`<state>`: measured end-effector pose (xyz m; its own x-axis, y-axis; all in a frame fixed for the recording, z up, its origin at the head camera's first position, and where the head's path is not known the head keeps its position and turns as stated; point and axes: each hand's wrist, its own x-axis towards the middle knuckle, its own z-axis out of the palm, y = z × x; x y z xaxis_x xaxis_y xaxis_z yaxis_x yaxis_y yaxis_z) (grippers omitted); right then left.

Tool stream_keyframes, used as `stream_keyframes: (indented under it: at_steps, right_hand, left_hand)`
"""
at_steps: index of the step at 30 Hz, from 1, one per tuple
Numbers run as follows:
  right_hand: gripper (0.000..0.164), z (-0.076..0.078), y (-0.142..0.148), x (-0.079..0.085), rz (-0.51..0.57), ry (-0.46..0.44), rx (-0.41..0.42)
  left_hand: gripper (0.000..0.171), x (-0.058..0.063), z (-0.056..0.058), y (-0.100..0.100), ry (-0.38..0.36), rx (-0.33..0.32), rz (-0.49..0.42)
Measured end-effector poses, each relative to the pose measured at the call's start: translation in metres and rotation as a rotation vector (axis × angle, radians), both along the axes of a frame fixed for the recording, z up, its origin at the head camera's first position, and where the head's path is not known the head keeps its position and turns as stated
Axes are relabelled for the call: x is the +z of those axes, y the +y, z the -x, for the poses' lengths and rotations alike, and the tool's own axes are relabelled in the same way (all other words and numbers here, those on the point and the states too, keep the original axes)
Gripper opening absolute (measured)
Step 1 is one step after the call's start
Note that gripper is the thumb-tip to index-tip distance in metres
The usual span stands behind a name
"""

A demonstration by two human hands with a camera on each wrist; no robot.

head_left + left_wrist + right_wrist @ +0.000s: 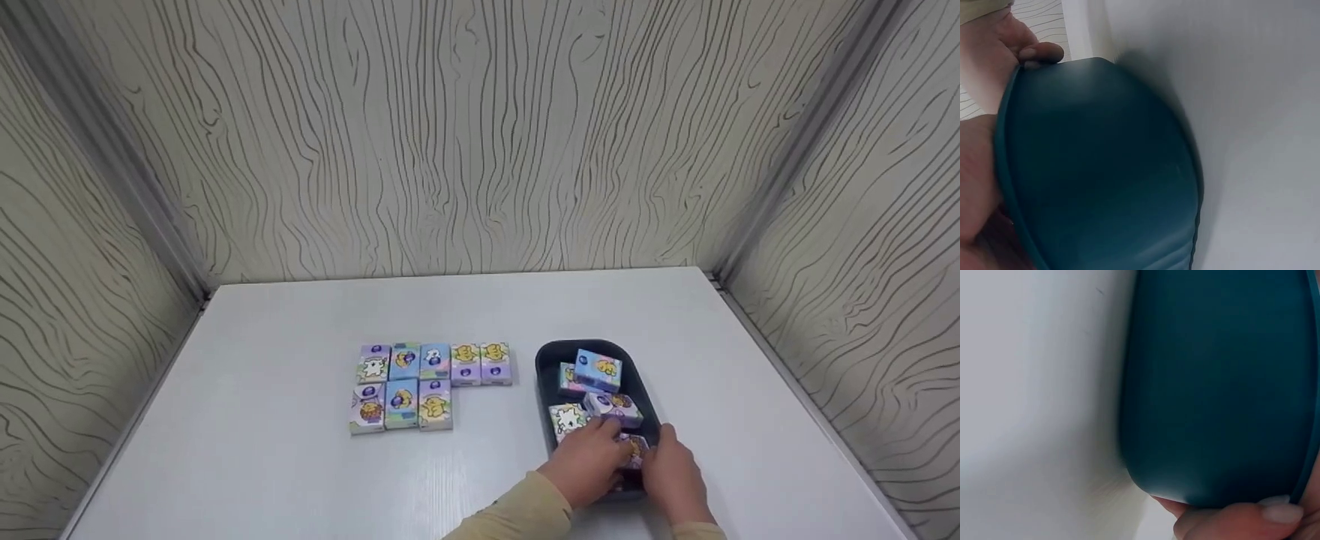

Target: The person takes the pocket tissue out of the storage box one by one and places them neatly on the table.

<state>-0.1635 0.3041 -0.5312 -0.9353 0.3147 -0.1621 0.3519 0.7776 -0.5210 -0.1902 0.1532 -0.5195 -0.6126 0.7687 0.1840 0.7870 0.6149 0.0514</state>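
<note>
A dark teal tray (pixel 545 375) with rounded corners holds several small cartoon-printed boxes, among them a blue box (pixel 598 369), a purple box (pixel 615 409) and a white-faced box (pixel 568 420). My left hand (pixel 589 463) reaches over the tray's near left side, its fingers down among the boxes. I cannot tell whether it grips one of them. A purple box (pixel 636 450) lies between the two hands. At the tray's near right side, my right hand (pixel 677 474) holds the rim. Seen from the left wrist, its fingertips (pixel 1041 53) curl at the tray's edge.
Left of the tray, several similar boxes (pixel 403 403) lie side by side in two rows on the white table (pixel 262 390), the far row longer. Wood-grain panels (pixel 450 135) enclose the table at the back and both sides.
</note>
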Motion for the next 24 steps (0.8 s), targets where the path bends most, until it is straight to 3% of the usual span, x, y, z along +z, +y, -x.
stream_keyframes:
  at_steps: [7, 15, 18, 24]
  right_hand:
    - [0.036, 0.000, 0.000, -0.001, 0.002, 0.015, 0.003]
    - [0.042, 0.000, -0.001, 0.000, -0.017, 0.008, -0.001]
    - [0.043, 0.000, -0.001, 0.000, -0.010, 0.004, -0.002]
    - [0.039, -0.001, -0.001, 0.000, -0.008, 0.017, 0.009]
  left_hand:
    - [0.032, -0.001, -0.001, -0.001, -0.046, 0.020, -0.014]
    - [0.026, -0.005, -0.001, -0.002, -0.043, 0.056, -0.065]
    - [0.028, -0.003, -0.002, -0.005, -0.069, 0.083, -0.077]
    - [0.031, 0.003, -0.009, -0.018, -0.040, 0.107, -0.143]
